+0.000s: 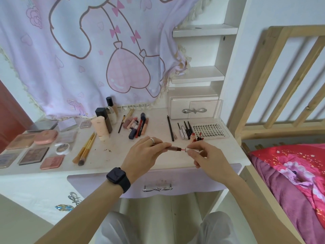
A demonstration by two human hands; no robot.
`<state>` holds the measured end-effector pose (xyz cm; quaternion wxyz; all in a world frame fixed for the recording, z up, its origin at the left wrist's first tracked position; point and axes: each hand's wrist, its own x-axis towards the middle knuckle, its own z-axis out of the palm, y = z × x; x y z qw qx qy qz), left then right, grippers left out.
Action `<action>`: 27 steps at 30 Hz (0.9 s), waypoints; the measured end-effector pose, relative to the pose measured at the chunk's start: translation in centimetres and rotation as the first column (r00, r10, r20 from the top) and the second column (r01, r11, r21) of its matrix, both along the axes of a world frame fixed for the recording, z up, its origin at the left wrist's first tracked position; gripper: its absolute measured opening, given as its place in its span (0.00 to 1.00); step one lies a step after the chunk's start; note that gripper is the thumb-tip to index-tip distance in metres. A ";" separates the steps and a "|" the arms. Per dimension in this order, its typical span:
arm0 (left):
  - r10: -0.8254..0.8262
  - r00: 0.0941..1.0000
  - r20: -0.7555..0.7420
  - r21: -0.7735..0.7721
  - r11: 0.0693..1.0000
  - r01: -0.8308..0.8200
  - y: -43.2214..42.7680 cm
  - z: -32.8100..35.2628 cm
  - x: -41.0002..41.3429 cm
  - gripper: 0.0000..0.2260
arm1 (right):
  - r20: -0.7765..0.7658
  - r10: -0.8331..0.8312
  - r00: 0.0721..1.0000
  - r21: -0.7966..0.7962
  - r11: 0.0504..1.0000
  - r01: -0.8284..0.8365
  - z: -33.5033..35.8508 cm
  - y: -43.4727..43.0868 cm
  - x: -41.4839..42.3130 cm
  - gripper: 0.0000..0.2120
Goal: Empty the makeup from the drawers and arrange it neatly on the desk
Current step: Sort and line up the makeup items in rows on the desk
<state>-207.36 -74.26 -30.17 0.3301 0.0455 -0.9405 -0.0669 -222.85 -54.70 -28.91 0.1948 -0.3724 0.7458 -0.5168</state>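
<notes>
Centre frame, left grip [144, 154] pinches the probably light, slick lip-gloss tube [174, 148] mid-barrel, right grip [205, 157] pinching its cap [191, 150].

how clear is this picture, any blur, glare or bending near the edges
Head view: soft, even light, no glare or hard shadows on the desk; the wide lens bows the bed frame and shelves near the edges, and the frame looks smeared; in the middle, the left hand on the lip gloss tube and the right hand on its cap are fairly sharp.
</notes>
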 end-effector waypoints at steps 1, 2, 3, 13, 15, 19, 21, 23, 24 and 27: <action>0.005 1.000 0.014 0.017 1.000 -0.005 -0.2 0.1 0.1 0.13 | -0.051 -0.009 0.999 -0.002 1.000 0.009 -0.1 0.3 -0.2 0.04; 0.008 1.000 0.027 0.033 0.999 -0.009 -0.4 0.1 0.3 0.13 | -0.098 -0.010 0.995 0.001 1.000 0.010 -0.1 0.6 -0.4 0.06; 0.010 0.999 0.038 0.043 0.999 -0.011 -0.5 0.2 0.4 0.13 | -0.143 -0.005 0.990 0.003 1.000 0.006 -0.2 0.8 -0.6 0.08; -0.041 0.994 0.103 0.194 0.981 0.020 -0.7 0.7 0.3 0.12 | -0.516 -0.003 0.857 -0.006 1.000 -0.001 -0.8 1.4 -1.4 0.10; -0.038 0.993 0.108 0.217 0.976 0.014 -0.7 0.8 0.4 0.12 | -0.523 -0.018 0.852 -0.016 1.000 0.011 -0.9 1.9 -1.8 0.10; -0.050 0.991 0.123 0.244 0.970 0.019 -0.8 1.0 0.3 0.12 | -0.524 -0.053 0.850 -0.050 0.998 0.032 -1.4 2.6 -2.1 0.10; -0.057 0.991 0.123 0.244 0.969 0.026 -0.7 1.0 0.1 0.12 | -0.534 -0.066 0.843 -0.057 0.997 0.042 -1.6 2.9 -2.2 0.10; -0.060 0.991 0.122 0.254 0.967 0.027 -0.7 1.1 0.0 0.12 | -0.543 -0.069 0.837 -0.064 0.997 0.041 -1.7 3.1 -2.4 0.09; -0.061 0.990 0.124 0.264 0.964 0.026 -0.7 1.2 -0.1 0.12 | -0.543 -0.065 0.837 -0.062 0.997 0.037 -1.7 3.1 -2.3 0.09; -0.068 0.988 0.140 0.304 0.952 0.023 -0.7 1.4 -0.1 0.12 | -0.530 -0.066 0.845 -0.067 0.997 0.036 -1.7 3.3 -2.5 0.09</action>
